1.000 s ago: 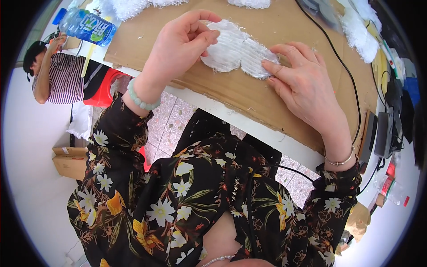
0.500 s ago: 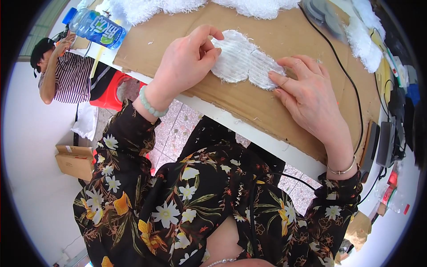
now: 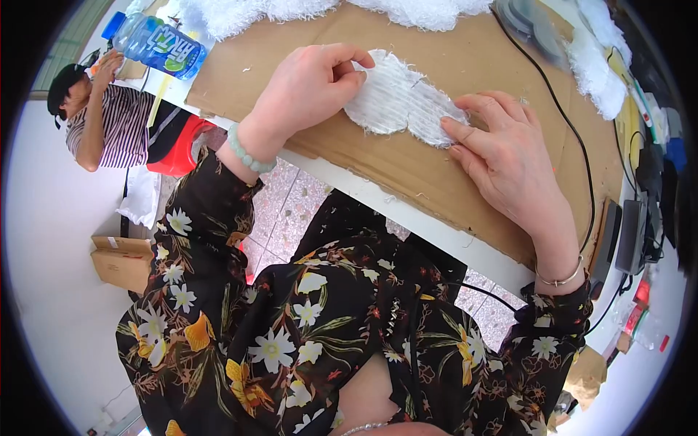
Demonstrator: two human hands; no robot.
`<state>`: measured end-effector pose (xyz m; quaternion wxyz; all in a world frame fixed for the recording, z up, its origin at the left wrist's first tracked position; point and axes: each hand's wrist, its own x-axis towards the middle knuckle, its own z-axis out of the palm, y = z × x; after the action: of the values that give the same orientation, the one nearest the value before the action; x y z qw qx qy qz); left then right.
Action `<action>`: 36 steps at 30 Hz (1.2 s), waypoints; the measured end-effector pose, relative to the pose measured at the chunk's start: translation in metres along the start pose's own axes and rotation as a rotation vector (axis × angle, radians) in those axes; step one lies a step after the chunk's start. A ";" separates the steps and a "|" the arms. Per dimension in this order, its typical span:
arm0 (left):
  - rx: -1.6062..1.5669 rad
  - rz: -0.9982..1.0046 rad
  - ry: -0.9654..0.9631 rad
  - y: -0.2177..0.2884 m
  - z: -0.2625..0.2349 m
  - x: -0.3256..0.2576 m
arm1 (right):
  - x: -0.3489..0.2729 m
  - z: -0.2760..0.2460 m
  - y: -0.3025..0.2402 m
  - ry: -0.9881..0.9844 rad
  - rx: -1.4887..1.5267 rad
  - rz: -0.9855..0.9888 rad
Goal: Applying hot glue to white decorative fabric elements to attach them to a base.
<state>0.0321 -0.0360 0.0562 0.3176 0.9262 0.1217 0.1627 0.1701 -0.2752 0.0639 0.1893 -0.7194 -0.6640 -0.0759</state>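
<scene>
While our left hand [image 3: 305, 91] pinches ribbed white fabric piece [image 3: 403, 107], right hand [image 3: 509, 163] presses it flat, fingers open; frayed edges, bare cardboard surface [image 3: 291, 36] around.

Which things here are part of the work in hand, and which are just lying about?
In use:
- white ribbed fabric piece
- left hand, pinching its edge
- right hand, fingers pressing its other end
- cardboard sheet under it

Lying about:
- blue drink bottle
- black cable
- white fluffy material
</scene>
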 end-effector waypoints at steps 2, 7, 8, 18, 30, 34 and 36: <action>-0.009 -0.021 -0.020 -0.003 -0.001 -0.002 | 0.002 0.000 -0.002 -0.020 0.019 0.003; -0.020 0.021 0.047 -0.005 0.001 0.000 | 0.001 0.001 0.000 -0.010 -0.008 -0.007; -0.022 0.016 0.043 -0.006 0.001 0.000 | 0.000 0.001 0.000 -0.006 -0.013 -0.007; -0.082 0.045 0.070 -0.006 0.002 -0.008 | 0.002 0.001 0.002 -0.011 -0.053 -0.034; 0.102 0.132 0.123 -0.002 0.002 -0.011 | 0.004 0.002 0.000 -0.012 -0.065 -0.038; 0.480 0.394 0.176 -0.003 0.003 -0.013 | 0.004 0.002 0.000 -0.010 -0.078 -0.037; 0.525 0.457 0.167 -0.002 -0.001 -0.012 | 0.005 0.002 0.001 -0.008 -0.082 -0.039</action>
<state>0.0202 -0.0377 0.0532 0.0130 0.9631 -0.0252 0.2678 0.1717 -0.2699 0.0640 0.1554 -0.7137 -0.6750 -0.1040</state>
